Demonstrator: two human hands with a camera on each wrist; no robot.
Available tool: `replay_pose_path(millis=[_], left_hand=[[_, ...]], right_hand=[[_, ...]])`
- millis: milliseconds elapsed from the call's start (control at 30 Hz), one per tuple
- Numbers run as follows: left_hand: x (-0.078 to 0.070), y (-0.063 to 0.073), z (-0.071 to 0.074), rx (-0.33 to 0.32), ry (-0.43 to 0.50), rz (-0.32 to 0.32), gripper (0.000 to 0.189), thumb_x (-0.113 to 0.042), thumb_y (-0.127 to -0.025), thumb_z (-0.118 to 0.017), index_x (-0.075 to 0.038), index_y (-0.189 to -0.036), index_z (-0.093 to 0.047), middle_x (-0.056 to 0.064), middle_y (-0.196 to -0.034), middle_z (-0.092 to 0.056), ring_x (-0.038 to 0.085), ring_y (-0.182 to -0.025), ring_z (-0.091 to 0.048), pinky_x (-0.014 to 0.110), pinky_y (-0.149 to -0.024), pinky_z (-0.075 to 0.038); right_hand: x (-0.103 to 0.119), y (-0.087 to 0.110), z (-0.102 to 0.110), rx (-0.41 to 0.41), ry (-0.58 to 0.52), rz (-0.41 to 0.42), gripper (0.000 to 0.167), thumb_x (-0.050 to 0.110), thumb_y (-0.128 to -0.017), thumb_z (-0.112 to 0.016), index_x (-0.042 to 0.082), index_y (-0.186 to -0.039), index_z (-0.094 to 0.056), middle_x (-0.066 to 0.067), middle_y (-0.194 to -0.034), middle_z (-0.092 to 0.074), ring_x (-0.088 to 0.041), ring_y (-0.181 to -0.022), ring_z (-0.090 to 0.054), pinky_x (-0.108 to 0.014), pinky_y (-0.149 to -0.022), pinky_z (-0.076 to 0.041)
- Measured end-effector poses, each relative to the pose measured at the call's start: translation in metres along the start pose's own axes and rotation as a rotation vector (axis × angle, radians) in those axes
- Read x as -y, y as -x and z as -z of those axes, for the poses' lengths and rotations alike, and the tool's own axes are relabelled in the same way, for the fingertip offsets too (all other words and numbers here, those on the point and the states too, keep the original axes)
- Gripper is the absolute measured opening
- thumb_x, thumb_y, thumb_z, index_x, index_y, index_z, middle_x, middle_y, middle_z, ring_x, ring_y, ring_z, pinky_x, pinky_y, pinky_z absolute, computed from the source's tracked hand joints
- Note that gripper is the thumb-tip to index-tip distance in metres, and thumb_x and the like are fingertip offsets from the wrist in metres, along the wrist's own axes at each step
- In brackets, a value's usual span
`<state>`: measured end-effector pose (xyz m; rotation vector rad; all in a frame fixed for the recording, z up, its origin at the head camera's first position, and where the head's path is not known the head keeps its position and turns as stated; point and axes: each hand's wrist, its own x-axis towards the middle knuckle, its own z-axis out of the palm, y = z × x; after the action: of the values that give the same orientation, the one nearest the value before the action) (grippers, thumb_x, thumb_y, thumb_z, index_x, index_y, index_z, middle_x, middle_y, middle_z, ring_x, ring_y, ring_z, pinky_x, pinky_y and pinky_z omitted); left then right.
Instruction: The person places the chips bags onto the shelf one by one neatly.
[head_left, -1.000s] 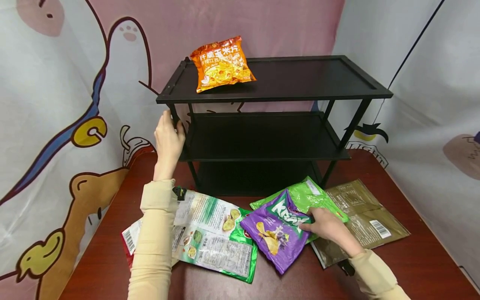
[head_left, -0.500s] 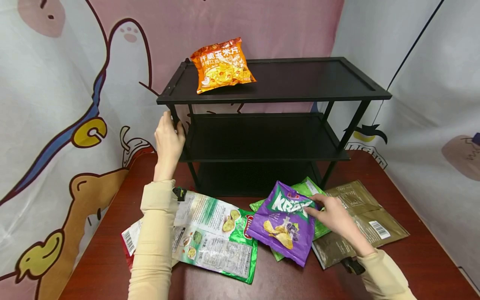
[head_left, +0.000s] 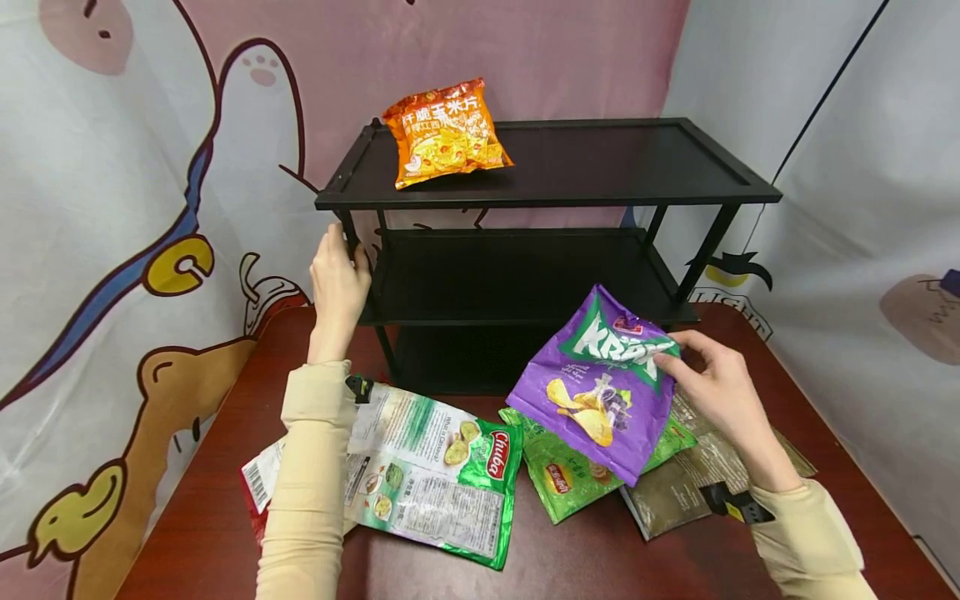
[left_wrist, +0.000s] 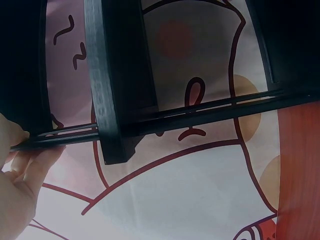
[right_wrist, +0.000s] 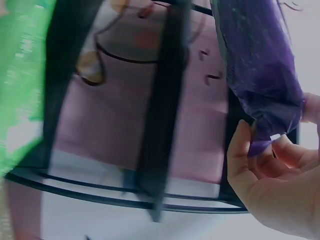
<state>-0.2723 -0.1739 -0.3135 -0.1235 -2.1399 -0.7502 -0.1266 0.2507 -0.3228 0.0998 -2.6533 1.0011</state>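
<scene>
A purple chip bag [head_left: 600, 383] marked KRAX hangs tilted above the other packets, pinched at its upper right edge by my right hand [head_left: 720, 387]. In the right wrist view that hand [right_wrist: 275, 175] has thumb and fingers at the crumpled end of the purple bag [right_wrist: 265, 65]. My left hand [head_left: 339, 279] grips the front left post of the black three-tier shelf [head_left: 480, 321], just under the top tier. The left wrist view shows the left hand [left_wrist: 25, 175] with fingers around the thin black post [left_wrist: 75, 136].
An orange snack bag [head_left: 447, 137] stands on the top tier at left. On the red-brown table [head_left: 420, 575] lie a green Chuba bag [head_left: 435, 475], a bright green packet [head_left: 562, 479], a brown packet [head_left: 667, 500] and a red-and-white packet [head_left: 258, 483] partly behind the left sleeve.
My right hand has lifted the purple bag off the green packets and moved it up and to the right, uncovering more of both. The left hand stays on the shelf post.
</scene>
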Motion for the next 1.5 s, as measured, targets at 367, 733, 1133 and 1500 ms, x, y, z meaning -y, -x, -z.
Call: replay_pose_path(millis=[367,733,1133,1500], left_hand=[[-0.001,0.001,0.001,0.014,-0.007,0.016,0.024,-0.009,-0.093,-0.052,0.008,-0.111,-0.051,0.024,-0.085,-0.054,0.043,-0.075,-0.056,0.053,-0.065,-0.043],[-0.002,0.002,0.001,0.019,-0.007,0.012,0.024,-0.008,-0.093,-0.052,0.008,-0.111,-0.052,0.024,-0.085,-0.054,0.043,-0.074,-0.056,0.053,-0.064,-0.044],[-0.001,0.0,0.001,0.014,0.004,0.003,0.023,-0.008,-0.093,-0.053,0.008,-0.11,-0.052,0.024,-0.085,-0.054,0.043,-0.075,-0.056,0.053,-0.065,-0.044],[-0.001,0.001,0.001,0.011,0.001,0.002,0.024,-0.009,-0.094,-0.052,0.008,-0.112,-0.051,0.024,-0.086,-0.054,0.043,-0.076,-0.057,0.053,-0.066,-0.045]], right_hand=[[0.031,-0.032,0.034,-0.153,-0.297,-0.024,0.008,0.016,-0.091,-0.061,0.023,-0.095,-0.062,0.023,-0.081,-0.059,0.006,-0.066,-0.055,-0.011,-0.058,-0.045],[0.069,-0.066,0.059,-0.309,-0.864,0.072,0.013,-0.002,-0.086,-0.06,0.007,-0.084,-0.068,0.003,-0.072,-0.063,-0.003,-0.057,-0.056,-0.012,-0.05,-0.043],[0.097,-0.118,0.079,-0.337,-0.959,0.078,0.011,-0.002,-0.085,-0.06,0.004,-0.079,-0.067,-0.002,-0.078,-0.055,-0.007,-0.061,-0.051,-0.013,-0.053,-0.042],[0.103,-0.159,0.081,-0.204,-0.689,-0.067,0.005,0.009,-0.089,-0.058,0.013,-0.086,-0.061,0.003,-0.091,-0.051,-0.003,-0.071,-0.053,-0.011,-0.058,-0.045]])
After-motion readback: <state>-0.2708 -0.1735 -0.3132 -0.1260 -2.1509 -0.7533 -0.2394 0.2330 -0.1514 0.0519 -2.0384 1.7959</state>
